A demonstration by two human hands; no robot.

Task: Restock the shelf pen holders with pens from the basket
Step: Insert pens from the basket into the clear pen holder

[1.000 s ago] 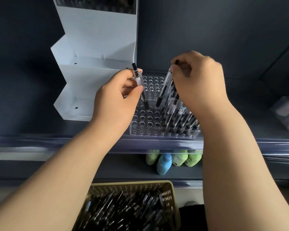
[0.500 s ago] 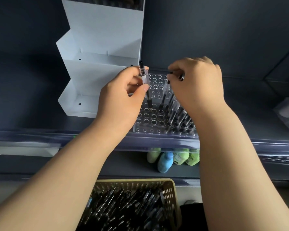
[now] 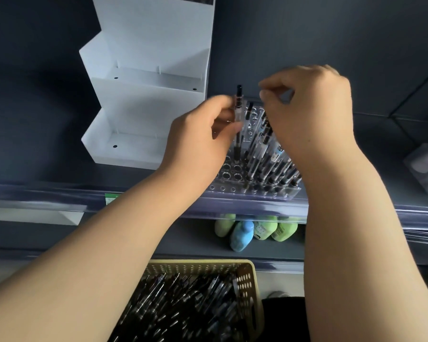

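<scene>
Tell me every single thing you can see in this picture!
pen holder: one, clear with rows of holes, on the upper shelf
pens in holder: many, clear and black, standing on its right side
held pen: one, clear with black ends, upright over the holder
display stand: one, white, stepped, left of the holder
shelf: one, dark blue-grey, front edge across the middle
label: one, green, on the shelf edge
bottles: one blue, about three green, lower shelf
basket: one, tan, at the bottom
pens in basket: many, dark, piled loose
left hand: holds the held pen
right hand: fingertips pinched above the holder's pens; what they hold is unclear
</scene>
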